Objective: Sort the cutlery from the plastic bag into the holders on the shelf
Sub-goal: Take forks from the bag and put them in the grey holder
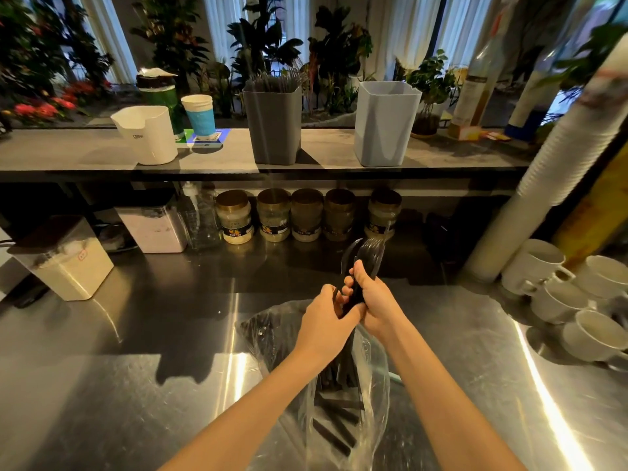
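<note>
Steel counter [136,334]: cutlery [368,253] above right grip [373,300], left grip [323,322].

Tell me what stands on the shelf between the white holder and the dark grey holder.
In the head view, a white-and-blue paper cup stands there, on a blue-and-green card; a green canister sits just behind the white holder.

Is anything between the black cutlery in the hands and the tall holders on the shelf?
Nothing visible. The left hand and right hand grip the cutlery; the way up to the grey holder and pale blue holder is free. The jars stand lower, under the shelf.
</note>
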The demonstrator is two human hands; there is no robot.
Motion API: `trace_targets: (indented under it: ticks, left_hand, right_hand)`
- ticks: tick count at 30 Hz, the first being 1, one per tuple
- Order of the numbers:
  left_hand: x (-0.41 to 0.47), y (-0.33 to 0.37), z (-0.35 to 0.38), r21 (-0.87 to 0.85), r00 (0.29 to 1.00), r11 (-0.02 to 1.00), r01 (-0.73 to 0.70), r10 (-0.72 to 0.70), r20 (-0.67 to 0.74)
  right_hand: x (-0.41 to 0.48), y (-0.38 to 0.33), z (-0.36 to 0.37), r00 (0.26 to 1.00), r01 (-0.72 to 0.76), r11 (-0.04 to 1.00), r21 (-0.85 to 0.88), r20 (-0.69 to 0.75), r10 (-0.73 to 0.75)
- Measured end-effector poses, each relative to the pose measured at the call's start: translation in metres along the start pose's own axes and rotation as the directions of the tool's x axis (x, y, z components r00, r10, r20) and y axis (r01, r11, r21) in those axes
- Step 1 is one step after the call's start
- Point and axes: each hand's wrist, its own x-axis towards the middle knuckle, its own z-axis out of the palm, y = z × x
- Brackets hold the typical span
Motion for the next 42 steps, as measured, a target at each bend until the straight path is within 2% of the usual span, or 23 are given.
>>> trace_targets:
  ticks: [4, 6, 9, 11, 14, 19, 23, 31, 34, 38, 42]
  left_hand:
    - [0.006, 0.000, 0.002, 0.077, 0.998, 0.997, 0.017, -0.022, 0.065]
    - [0.010, 0.000, 0.004, 0.054, 0.994, 0.996, 0.068, -0.072, 0.085]
    - [0.018, -0.001, 0.006, -0.144, 0.975, 0.968, 0.205, -0.190, 0.114]
    - [0.023, 0.000, 0.007, -0.323, 0.954, 0.900, 0.293, -0.256, 0.154]
    - [0.026, 0.001, 0.008, -0.439, 0.944, 0.837, 0.328, -0.271, 0.189]
    - [0.025, -0.005, 0.011, -0.428, 0.958, 0.857, 0.287, -0.247, 0.148]
    - [0.027, -0.013, 0.008, -0.464, 0.953, 0.832, 0.303, -0.254, 0.167]
    - [0.029, -0.018, 0.009, -0.275, 0.972, 0.934, 0.230, -0.207, 0.110]
    - [0.029, -0.019, 0.008, -0.216, 0.976, 0.952, 0.215, -0.203, 0.077]
    - [0.031, -0.021, 0.003, -0.231, 0.972, 0.945, 0.233, -0.224, 0.065]
    - [0.029, -0.023, 0.003, -0.243, 0.981, 0.950, 0.194, -0.183, 0.067]
  right_hand:
    - [0.001, -0.002, -0.004, 0.999, -0.029, 0.995, -0.090, -0.017, 0.027]
    - [0.002, -0.002, -0.005, 1.000, -0.025, 0.994, -0.104, -0.010, 0.024]
    - [0.002, -0.003, -0.006, 1.000, -0.024, 0.994, -0.103, 0.013, 0.025]
    - [0.004, -0.004, -0.006, 1.000, -0.025, 0.995, -0.099, 0.009, 0.026]
    - [0.009, -0.002, -0.006, 0.998, -0.021, 0.992, -0.127, -0.057, 0.014]
    - [0.014, 0.005, -0.010, 0.997, -0.012, 0.991, -0.132, -0.084, 0.001]
    - [0.013, 0.003, -0.011, 0.999, -0.014, 0.994, -0.108, -0.053, 0.008]
    - [0.015, 0.008, -0.008, 0.993, 0.011, 0.988, -0.156, -0.118, -0.030]
    - [0.015, 0.007, -0.012, 0.989, 0.035, 0.995, -0.097, -0.137, -0.048]
    - [0.015, 0.009, -0.018, 0.989, -0.003, 0.999, -0.045, -0.147, -0.003]
    - [0.015, 0.013, -0.017, 0.992, -0.036, 0.999, -0.015, -0.121, 0.033]
